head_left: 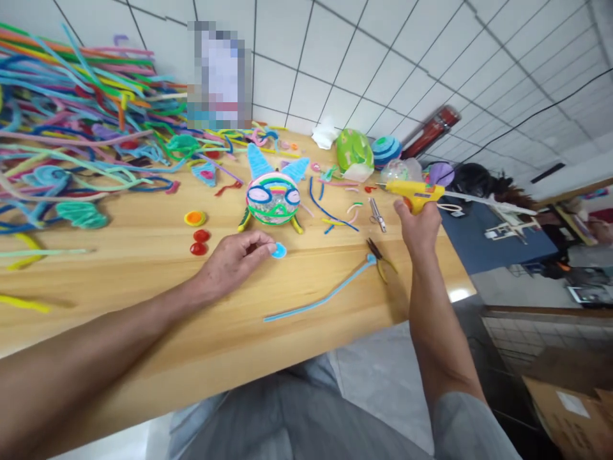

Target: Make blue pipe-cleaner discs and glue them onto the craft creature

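My right hand point(417, 225) is closed round a yellow glue gun point(416, 191), held above the table's right end with its nozzle pointing left. My left hand point(238, 257) rests on the wooden table point(143, 281), its fingertips pinching a small light-blue coiled disc point(278, 251). Just beyond it stands a round figure point(272, 197) wrapped in coloured pipe cleaners, with blue ears and yellow feet. A long light-blue pipe cleaner point(318, 299) lies near the front edge, next to pliers point(380, 260).
A big heap of coloured pipe cleaners point(71, 121) covers the table's left. An orange disc point(195, 218) and two red discs point(200, 242) lie left of my hand. Small scissors point(377, 214), pipe-cleaner scraps, a green ball point(353, 151) and a striped blue ball point(385, 151) sit at the back right.
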`<action>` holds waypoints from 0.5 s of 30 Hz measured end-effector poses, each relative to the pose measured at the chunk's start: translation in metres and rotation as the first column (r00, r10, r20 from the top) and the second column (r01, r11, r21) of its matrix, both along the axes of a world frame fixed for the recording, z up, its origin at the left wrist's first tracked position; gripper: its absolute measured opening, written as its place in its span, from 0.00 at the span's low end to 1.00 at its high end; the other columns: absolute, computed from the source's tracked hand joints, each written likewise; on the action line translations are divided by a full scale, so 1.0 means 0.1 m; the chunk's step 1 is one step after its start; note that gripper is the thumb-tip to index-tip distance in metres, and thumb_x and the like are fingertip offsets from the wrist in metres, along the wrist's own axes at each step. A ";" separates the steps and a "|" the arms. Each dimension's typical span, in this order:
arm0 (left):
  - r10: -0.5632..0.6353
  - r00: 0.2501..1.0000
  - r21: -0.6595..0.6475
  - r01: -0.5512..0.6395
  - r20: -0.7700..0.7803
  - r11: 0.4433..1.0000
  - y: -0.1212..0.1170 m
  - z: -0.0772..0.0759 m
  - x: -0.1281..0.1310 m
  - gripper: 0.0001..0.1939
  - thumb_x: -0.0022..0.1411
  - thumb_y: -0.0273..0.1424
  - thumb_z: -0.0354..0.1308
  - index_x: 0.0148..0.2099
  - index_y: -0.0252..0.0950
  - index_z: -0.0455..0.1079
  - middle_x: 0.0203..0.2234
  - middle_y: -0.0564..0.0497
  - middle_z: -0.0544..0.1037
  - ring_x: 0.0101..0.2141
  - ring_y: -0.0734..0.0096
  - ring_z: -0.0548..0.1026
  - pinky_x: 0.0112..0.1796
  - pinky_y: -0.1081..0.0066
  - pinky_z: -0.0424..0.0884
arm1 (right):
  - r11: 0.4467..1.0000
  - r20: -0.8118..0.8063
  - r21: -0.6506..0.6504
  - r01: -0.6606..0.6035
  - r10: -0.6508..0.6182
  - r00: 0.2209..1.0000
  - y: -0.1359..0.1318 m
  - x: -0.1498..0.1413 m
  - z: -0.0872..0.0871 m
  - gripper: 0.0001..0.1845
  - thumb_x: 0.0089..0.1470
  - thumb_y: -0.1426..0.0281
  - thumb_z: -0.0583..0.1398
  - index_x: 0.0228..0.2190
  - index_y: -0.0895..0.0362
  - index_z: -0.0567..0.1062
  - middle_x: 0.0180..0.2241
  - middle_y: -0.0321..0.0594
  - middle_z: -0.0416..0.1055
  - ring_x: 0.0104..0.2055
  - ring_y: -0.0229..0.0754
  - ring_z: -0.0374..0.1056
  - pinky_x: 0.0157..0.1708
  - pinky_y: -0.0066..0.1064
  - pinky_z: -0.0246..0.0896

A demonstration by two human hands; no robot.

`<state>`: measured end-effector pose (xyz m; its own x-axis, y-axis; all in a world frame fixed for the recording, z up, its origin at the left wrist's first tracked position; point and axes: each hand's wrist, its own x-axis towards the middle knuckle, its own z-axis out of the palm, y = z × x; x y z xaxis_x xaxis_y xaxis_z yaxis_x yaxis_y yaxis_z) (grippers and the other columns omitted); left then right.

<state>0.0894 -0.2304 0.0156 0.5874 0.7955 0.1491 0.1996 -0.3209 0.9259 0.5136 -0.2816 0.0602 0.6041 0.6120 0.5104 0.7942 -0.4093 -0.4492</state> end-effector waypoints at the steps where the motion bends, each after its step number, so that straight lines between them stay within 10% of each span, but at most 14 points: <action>1: -0.003 1.000 0.008 0.003 -0.004 1.000 0.00 0.01 0.00 0.18 0.69 0.46 0.58 0.37 0.37 0.78 0.27 0.53 0.81 0.28 0.71 0.74 0.30 0.74 0.67 | 0.997 0.010 -0.029 0.066 -0.065 0.998 -0.07 0.16 -0.03 0.22 0.49 0.51 0.65 0.34 0.56 0.71 0.34 0.49 0.75 0.38 0.51 0.69 0.44 0.47 0.66; 10: -0.020 1.000 0.042 0.020 -0.014 0.999 0.00 0.02 0.00 0.17 0.69 0.46 0.58 0.37 0.38 0.78 0.27 0.53 0.81 0.27 0.71 0.74 0.29 0.74 0.67 | 0.962 -0.020 -0.153 0.227 -0.233 0.972 -0.34 0.73 -0.53 0.18 0.48 0.54 0.63 0.33 0.54 0.67 0.34 0.51 0.74 0.39 0.52 0.68 0.43 0.45 0.67; 15: -0.022 1.000 0.028 0.022 -0.007 0.999 -0.01 0.01 0.00 0.17 0.69 0.44 0.58 0.39 0.36 0.78 0.28 0.52 0.81 0.27 0.72 0.73 0.30 0.73 0.66 | 0.966 0.003 -0.218 0.142 -0.145 0.989 -0.44 0.68 -0.51 0.19 0.50 0.54 0.60 0.36 0.55 0.70 0.39 0.56 0.74 0.45 0.59 0.69 0.48 0.54 0.67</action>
<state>0.0899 -0.2316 0.0162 0.6059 0.7777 0.1676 0.1978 -0.3514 0.9151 0.5813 -0.3251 0.0092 0.6994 0.6136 0.3666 0.7147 -0.6072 -0.3472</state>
